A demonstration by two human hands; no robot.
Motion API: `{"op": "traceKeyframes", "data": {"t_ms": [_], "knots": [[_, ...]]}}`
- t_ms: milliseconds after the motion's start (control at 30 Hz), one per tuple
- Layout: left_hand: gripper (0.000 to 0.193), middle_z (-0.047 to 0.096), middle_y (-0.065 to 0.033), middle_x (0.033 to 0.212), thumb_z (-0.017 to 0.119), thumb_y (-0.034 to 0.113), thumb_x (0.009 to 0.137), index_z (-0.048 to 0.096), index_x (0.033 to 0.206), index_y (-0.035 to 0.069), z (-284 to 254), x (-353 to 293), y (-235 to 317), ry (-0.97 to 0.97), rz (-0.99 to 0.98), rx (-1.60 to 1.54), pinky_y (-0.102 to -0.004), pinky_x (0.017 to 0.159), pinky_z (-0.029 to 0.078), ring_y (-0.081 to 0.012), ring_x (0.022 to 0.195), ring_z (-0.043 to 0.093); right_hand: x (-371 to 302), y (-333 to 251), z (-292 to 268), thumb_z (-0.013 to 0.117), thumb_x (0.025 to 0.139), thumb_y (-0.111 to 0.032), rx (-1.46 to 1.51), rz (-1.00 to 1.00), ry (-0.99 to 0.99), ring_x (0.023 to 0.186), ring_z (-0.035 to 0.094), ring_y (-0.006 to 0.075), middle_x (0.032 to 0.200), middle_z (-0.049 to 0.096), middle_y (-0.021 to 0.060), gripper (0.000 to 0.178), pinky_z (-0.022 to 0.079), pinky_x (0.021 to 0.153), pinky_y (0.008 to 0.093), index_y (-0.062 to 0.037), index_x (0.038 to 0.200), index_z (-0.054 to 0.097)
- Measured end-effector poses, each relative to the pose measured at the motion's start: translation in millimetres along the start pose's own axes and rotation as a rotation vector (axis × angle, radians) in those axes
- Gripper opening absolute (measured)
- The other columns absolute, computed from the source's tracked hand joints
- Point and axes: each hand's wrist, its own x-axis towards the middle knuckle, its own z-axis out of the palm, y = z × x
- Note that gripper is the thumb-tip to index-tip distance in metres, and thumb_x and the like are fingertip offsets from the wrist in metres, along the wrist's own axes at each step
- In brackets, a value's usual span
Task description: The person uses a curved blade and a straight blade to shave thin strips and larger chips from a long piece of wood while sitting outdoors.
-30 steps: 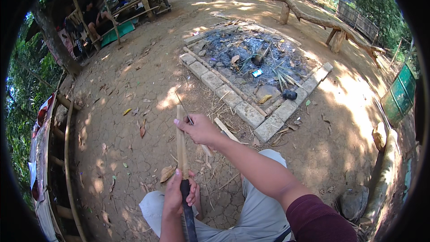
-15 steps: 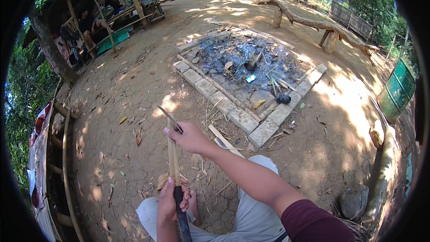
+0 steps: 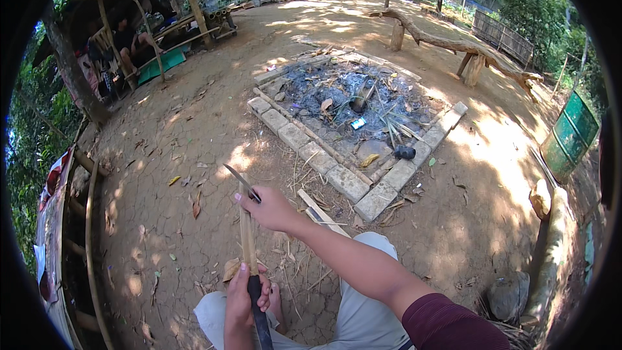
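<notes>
The pale wooden strip [image 3: 248,243] stood at the lower centre of the frame, left of the middle, its long axis running nearly up and down the picture with a slight lean to the left at the top. It spanned the gap between the two grips: the left hand [image 3: 238,301] sat at its lower end, the right hand [image 3: 272,209] at its upper end, so each was near a different part of it.

The left grip was wrapped around the black shaft [image 3: 262,324] that continued the strip's line toward the bottom edge, the thumb lying where pale met black. Whether the two were one piece could not be told. The right grip was clamped on a knife [image 3: 240,179], whose blade pointed to the upper left, slanting across the strip's line; whether the edge touched the wood was hidden by the fingers.

The strip looked narrow, straight and flat, light tan, with lengthwise streaks; its upper end was partly covered by the right hand. The black shaft was dark and matt, about as slim.

Just right of the right hand, another pale piece of wood [image 3: 332,221] lay slantwise on the cracked earth. A brown leaf [image 3: 230,268] lay beside the strip's lower part, and the block border [image 3: 348,182] of the ash pit crossed the centre right.
</notes>
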Motion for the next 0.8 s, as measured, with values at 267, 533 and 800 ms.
{"op": "traceKeyframes", "data": {"t_ms": [267,533,800], "knots": [[0.046,0.051,-0.0071,0.063,0.035,0.045,0.106,0.051,0.111,0.002,-8,1,-4,-0.017,-0.026,-0.073,-0.0254,0.035,0.035,-0.0109,0.039,0.04,0,-4,0,0.061,0.095,-0.047,-0.01,-0.013,0.027,0.057,0.054,0.0197,0.063,0.058,0.0089,0.049,0.043,0.057,0.037,-0.0003,0.083,0.064],[0.045,0.051,-0.0066,0.064,0.036,0.044,0.106,0.052,0.112,0.002,-5,1,-4,-0.011,-0.023,-0.044,-0.026,0.036,0.036,-0.0109,0.041,0.04,49,-9,-89,0.06,0.098,-0.033,0.217,-0.009,0.577,0.054,0.049,0.0085,0.073,0.055,0.0006,0.05,0.04,0.044,0.0267,-0.0022,0.136,0.05],[0.043,0.051,-0.0061,0.063,0.035,0.042,0.107,0.051,0.111,0.003,-4,4,-5,0.014,-0.033,-0.009,-0.0251,0.036,0.036,-0.0102,0.041,0.041,-10,-93,-144,0.054,0.101,-0.021,0.401,-0.312,0.884,0.063,0.049,0.007,0.081,0.058,0.004,0.075,0.041,0.055,0.0258,-0.0021,0.158,0.009]]}}
